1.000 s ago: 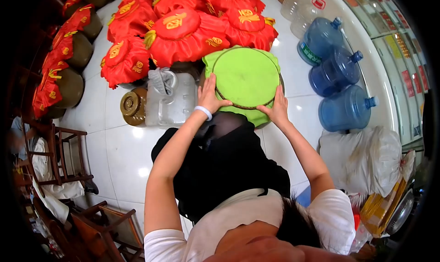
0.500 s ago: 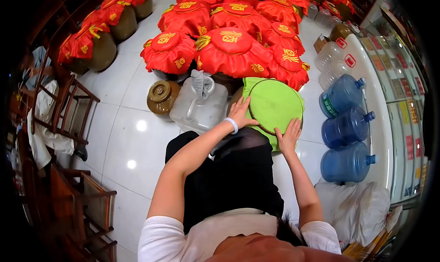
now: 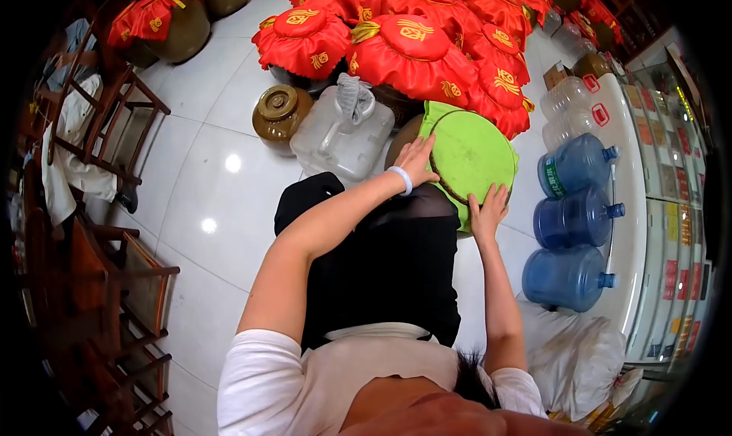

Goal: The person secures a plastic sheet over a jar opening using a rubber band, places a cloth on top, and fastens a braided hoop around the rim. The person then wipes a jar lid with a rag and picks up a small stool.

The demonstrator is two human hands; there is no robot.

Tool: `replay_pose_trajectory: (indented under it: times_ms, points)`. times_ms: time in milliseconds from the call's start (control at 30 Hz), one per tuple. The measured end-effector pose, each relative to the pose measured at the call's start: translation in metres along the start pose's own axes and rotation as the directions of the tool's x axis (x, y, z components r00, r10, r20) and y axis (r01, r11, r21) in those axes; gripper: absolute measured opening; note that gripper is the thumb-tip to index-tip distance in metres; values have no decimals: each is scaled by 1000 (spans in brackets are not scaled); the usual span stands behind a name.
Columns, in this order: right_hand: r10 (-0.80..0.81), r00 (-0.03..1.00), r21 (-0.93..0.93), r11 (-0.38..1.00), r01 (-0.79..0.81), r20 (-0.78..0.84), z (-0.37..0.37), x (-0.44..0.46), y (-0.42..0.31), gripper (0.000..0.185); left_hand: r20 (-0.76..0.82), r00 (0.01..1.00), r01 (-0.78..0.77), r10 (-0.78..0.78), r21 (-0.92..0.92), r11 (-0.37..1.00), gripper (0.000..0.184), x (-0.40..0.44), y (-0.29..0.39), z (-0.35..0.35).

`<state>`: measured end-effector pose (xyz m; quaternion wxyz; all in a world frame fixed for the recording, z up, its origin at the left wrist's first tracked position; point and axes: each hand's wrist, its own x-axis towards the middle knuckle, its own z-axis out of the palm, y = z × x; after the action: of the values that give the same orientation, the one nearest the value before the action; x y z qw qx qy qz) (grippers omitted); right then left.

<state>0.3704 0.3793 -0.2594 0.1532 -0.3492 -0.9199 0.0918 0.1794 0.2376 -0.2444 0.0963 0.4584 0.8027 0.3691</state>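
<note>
A bright green cloth point(image 3: 476, 150) lies over the top of a large jar, with a thin dark ring point(image 3: 455, 194) curving around its edge. My left hand point(image 3: 416, 161) rests on the left side of this covered top, fingers stretched along the ring. At the near right edge, my right hand point(image 3: 488, 211) touches the cloth with its fingers spread. Part of the brownish jar point(image 3: 404, 140) shows beside my left wrist; the rest is hidden. Left of it stands a translucent plastic jug point(image 3: 341, 135) with a clear bag over its mouth.
Several jars under red cloth covers point(image 3: 412, 59) crowd the floor beyond. A small brown lidded jar point(image 3: 280, 116) stands left of the jug. Blue water bottles point(image 3: 572, 213) line the right side by a glass display case point(image 3: 671, 261). Wooden chairs point(image 3: 126, 283) are at left, where another person's clothing partly shows.
My view has turned slightly, so the surrounding things appear shifted and tilted. Both hands stay at about the same places on the green cloth's edge.
</note>
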Motion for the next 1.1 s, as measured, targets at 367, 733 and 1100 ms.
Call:
replay_pose_trajectory:
  times_ms: [367,733,1100]
  points:
    - [95,988,821,569,44,-118,-22,-51,-30,26,126,963,223,-238,123,967,59,-12,-63,-80]
    - [52,981,940,279,-194,187,-47,-44,-81,30,-151,866,341,-476,-519,784,33,-16,-108,-160]
    - [-20,992,992,33,-123,124,-59,-33,-114,40,-210,854,467,-475,-89,880,39,-8,-122,-142]
